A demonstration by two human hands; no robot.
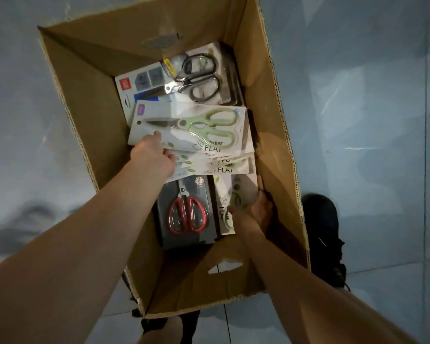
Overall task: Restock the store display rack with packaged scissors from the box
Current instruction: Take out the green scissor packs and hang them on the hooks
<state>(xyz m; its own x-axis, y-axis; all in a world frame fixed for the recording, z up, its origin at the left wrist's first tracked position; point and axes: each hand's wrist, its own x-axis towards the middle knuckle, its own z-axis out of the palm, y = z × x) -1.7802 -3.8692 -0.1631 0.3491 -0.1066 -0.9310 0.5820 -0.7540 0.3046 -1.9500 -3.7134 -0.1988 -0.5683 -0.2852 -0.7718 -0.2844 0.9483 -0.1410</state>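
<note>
An open cardboard box [90, 100] on the floor holds several packs of scissors. My left hand [154, 152] grips the near edge of a small stack of white cards with green-handled scissors [196, 125], thumb on top. My right hand [253, 212] reaches in at the box's right side and holds the edge of another white green-scissors pack [230, 192] that lies lengthwise. Between my arms sits a dark pack with red-handled scissors [188, 214]. At the far end lie packs of steel scissors with black handles [199, 78].
The box stands on a pale tiled floor [370, 108]. A black shoe [325, 232] is beside the box's right wall, and another foot shows under its near corner [169, 326]. The near wall has a cut-out handle [224, 266].
</note>
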